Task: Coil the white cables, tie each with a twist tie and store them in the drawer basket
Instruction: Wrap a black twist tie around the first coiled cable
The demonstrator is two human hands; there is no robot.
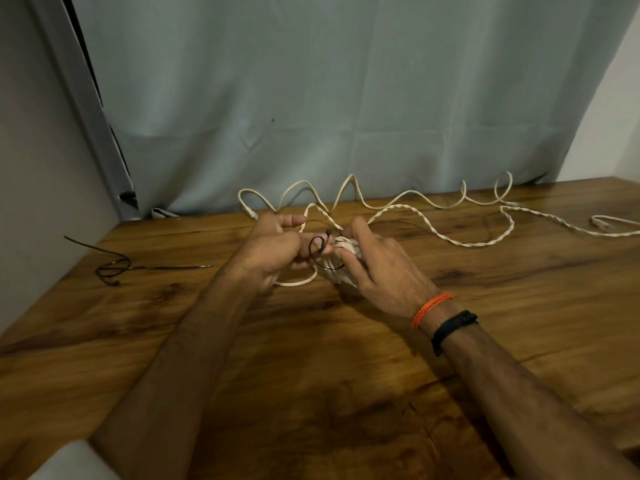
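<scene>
Between my hands, I am tying the first coil (341,263): my right hand (377,268) is gripping it, my left hand (273,251) is pinching the black twist tie (317,252). Beyond them, two cables (450,221) are lying uncoiled; left, spare ties (114,266) are waiting. No basket is showing.

Wooden table (311,375), dark grain patches near centre. Grey-blue curtain (346,98) hangs behind far edge, creased. Pale window frame (86,126) far left, slanting. Plain wall (31,168) on left. Blurred pale obj (72,462) at near-left corner, unidentifiable.
</scene>
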